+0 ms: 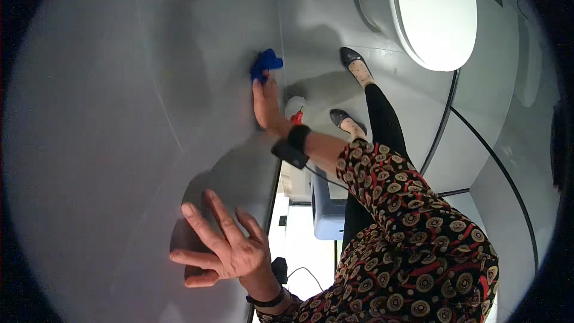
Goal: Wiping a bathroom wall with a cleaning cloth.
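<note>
My right hand (267,103) grips a bunched blue cloth (265,65), which lies against a smooth grey wall panel (98,143). A black band with a small black box (290,152) is strapped round that wrist, and a thin cable runs from it. Lower in the view, my left hand (228,244) is spread over the same panel, fingers apart and holding nothing. Its shadow falls on the panel; whether the fingertips touch it, I cannot tell. A black band (267,300) circles this wrist too.
A white-lidded toilet (435,18) stands at the upper right. A small red object (297,117) and a pale round one (296,103) sit close to the panel, near my dark shoes (347,121). A blue-grey plastic piece (329,208) is by the bright opening. Black trim (497,157) edges the right-hand panels.
</note>
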Action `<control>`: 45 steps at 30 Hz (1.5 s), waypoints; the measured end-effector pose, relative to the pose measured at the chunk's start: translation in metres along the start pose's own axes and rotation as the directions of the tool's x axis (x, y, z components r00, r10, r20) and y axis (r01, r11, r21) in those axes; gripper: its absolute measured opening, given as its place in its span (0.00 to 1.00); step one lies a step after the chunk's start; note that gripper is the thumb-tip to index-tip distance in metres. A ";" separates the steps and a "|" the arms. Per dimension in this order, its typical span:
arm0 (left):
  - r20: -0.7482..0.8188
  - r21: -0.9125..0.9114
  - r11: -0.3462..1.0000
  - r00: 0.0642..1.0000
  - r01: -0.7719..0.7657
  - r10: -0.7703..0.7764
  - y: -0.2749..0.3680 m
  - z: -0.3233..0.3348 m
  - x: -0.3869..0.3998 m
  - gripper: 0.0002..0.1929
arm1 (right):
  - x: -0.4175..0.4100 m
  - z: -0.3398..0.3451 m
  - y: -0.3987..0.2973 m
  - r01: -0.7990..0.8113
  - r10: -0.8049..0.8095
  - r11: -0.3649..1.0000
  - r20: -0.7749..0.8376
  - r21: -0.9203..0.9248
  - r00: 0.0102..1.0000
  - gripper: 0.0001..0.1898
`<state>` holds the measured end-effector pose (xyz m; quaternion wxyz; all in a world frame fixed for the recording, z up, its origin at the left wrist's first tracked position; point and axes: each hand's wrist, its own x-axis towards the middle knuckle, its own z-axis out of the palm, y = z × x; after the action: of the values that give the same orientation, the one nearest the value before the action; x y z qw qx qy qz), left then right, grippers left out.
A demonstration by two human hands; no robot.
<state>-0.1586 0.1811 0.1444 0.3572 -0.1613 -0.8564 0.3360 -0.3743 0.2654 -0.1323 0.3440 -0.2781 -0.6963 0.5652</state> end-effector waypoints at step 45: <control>0.108 -0.436 0.898 0.987 -0.058 0.116 0.004 0.034 -0.040 0.20 | 0.040 -0.011 0.054 0.017 -0.006 0.999 0.221 -0.048 0.975 0.23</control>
<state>-0.1556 0.1480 0.1037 0.2402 -0.2521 -0.9230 0.1634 -0.3897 0.3138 -0.1773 0.2608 -0.2181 -0.7455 0.5733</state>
